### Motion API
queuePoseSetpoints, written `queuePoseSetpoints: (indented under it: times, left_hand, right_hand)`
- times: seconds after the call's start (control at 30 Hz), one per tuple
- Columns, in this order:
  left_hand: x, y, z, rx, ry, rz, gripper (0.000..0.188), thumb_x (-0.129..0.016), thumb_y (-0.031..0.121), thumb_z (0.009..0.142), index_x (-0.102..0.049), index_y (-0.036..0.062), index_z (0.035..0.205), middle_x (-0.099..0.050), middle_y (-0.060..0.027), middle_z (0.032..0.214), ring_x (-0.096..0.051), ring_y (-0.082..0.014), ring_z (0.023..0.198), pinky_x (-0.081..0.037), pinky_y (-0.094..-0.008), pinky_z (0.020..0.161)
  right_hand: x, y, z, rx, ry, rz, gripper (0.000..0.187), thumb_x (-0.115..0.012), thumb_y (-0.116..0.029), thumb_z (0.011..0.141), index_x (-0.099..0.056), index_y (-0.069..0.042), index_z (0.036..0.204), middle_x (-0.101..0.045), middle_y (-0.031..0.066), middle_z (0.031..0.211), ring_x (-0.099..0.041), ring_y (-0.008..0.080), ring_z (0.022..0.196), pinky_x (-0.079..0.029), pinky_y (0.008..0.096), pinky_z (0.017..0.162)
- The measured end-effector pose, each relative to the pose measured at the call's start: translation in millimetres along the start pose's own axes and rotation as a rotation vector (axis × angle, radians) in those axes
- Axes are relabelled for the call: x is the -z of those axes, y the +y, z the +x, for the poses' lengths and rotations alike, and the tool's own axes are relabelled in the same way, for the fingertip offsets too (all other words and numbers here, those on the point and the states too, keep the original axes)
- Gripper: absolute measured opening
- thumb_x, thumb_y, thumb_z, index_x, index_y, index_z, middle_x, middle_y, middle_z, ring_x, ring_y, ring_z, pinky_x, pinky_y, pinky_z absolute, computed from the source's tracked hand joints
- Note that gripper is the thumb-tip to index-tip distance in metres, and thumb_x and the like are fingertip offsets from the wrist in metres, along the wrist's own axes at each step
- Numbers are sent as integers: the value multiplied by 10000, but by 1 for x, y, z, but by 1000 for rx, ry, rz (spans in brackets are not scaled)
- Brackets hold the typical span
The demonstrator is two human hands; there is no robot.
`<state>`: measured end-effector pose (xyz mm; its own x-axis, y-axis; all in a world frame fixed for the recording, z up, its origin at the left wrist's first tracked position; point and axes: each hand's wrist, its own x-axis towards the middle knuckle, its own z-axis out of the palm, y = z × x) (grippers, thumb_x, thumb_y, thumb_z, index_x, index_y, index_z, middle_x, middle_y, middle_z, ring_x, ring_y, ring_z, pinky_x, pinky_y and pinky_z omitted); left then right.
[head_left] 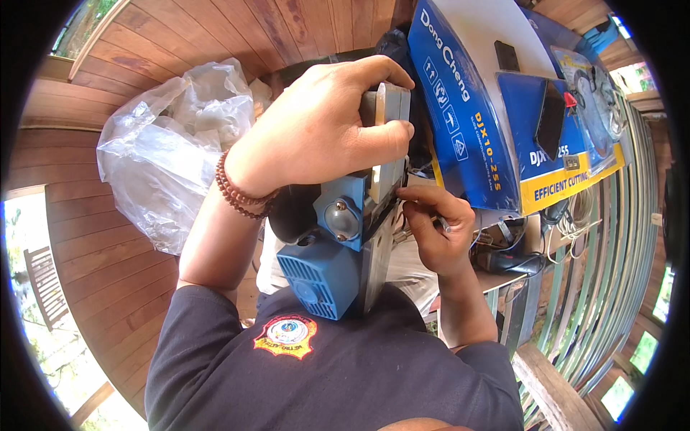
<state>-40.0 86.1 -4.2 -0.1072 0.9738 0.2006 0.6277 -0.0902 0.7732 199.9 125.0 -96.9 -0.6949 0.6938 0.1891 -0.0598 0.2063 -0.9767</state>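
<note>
Work seemingly under way, both hands engaged; finished versus remaining steps, cannot tell. Blue power tool (316,280) before dark shirt (359,366), looks largely assembled: vented housing, grey metal base (394,108). Left hand (323,122) fingers clamped over base; right hand (442,226) fingers narrow, apparently pinching slim metal piece (445,225).

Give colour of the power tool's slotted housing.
Blue; the slotted housing shows best in the head view, the only one here.
</note>
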Motion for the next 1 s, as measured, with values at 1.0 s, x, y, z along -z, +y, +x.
queuePoseSetpoints:
  times: [1.0]
  left_hand:
    - [-1, 30, -8, -6, 25, 233, 375, -725, 194, 773, -665, -13, 1080, -721, -203, 904, -731, -387, 824, -585, -434, 764]
  right_hand:
    - [-6, 26, -8, 266, 2, 9, 381, -555, 170, 748, -768, 47, 1040, -572, 62, 667, -502, 130, 568, -362, 276, 538]
